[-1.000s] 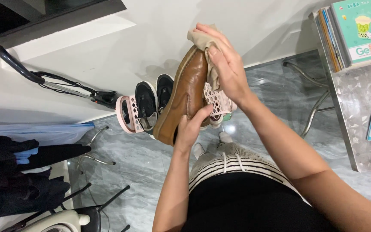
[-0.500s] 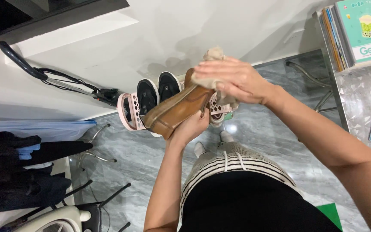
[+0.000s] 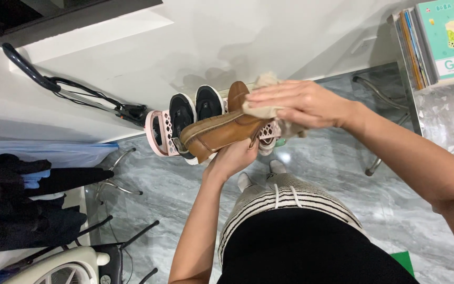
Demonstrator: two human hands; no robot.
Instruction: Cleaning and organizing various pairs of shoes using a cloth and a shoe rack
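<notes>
- Our left hand (image 3: 236, 156) cups the brown leather shoe (image 3: 217, 133) from below, fingers curled round it, holding it lengthwise above the floor
- Our right hand (image 3: 300, 103) lies flat, pressing a beige cloth (image 3: 262, 108) onto the shoe's top
- Right behind, a pink shoe rack (image 3: 158, 134) with black shoes (image 3: 193, 113) stands against the white wall
- A shelf of books (image 3: 432, 37) stands at right, dark clothes (image 3: 22, 205) at left

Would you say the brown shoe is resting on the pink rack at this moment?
No, the left hand holds the brown shoe up from below, above the pink rack.
</notes>
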